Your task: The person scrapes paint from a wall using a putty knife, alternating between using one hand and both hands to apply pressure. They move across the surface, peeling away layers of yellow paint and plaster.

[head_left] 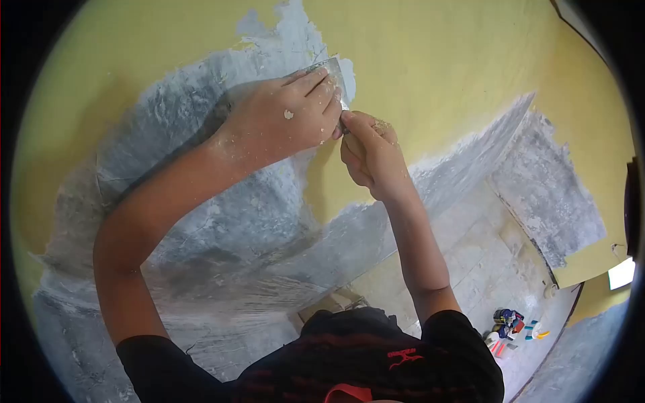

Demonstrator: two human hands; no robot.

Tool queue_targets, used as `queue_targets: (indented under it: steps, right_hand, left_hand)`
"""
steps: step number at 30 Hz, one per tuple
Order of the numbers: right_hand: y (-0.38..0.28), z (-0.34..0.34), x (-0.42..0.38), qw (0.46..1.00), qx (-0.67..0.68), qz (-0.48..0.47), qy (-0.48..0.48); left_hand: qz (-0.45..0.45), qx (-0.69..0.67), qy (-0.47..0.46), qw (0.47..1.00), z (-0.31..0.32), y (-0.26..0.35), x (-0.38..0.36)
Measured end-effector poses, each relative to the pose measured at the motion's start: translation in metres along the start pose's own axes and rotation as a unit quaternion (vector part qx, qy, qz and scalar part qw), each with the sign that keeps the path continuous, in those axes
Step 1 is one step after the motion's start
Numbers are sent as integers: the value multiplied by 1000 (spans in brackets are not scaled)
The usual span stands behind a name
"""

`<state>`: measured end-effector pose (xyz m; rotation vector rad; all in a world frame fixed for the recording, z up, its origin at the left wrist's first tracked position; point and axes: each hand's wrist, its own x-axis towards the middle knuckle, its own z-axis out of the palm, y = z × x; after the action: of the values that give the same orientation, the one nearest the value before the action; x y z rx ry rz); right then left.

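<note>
High on the yellow wall (430,74), a flat metal scraper (338,75) lay against the upper edge of a rough grey patch (208,94), where the yellow coat was missing and pale white material showed. The right hand (376,154) was closed around the scraper's narrow handle end, its thumb along the top near the blade. The left hand (289,114) was spread over the blade, fingers extended across its face and hiding much of it, with the fingertips close to the upper edge. Flakes and pale dust clung to the backs of both hands, a larger chip sitting on the left one. The two hands were close together.

Both arms reached up from a black shirt (349,363) with red markings. Below the wall was a light, dusty floor (470,248). On it, toward the lower right, sat a small cluster of dark, blue and red items (508,322), with blue and orange pieces (536,330) just beside it; they were too small to identify. A bright opening (621,274) showed at the far right.
</note>
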<state>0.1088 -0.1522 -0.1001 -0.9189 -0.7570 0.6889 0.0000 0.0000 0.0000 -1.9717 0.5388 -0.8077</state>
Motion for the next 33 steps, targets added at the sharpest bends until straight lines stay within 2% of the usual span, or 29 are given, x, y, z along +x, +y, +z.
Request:
queue_targets:
  steps: [6,9,15,18,21,24,33]
  right_hand:
    - [-8,2,3,1000,3,10,-19]
    - [-1,2,2,1000,13,-9,-13]
    - [-4,5,2,1000,12,11,-5]
    - [-8,7,4,1000,18,10,-14]
    - [2,2,4,1000,26,-5,-16]
    - [7,1,-1,999,24,21,0]
    - [-3,5,4,999,33,0,-22]
  left_hand:
    - [-20,-13,1,1000,-4,-4,3]
    - [-13,8,0,1000,-4,0,2]
    - [-4,-12,-11,1000,-3,-4,2]
    - [-34,-40,4,999,-5,-9,3]
    - [-32,-26,-2,999,-3,-1,3]
    - [-20,-31,-29,999,-2,5,0]
    - [-38,-13,-8,999,-7,-3,3]
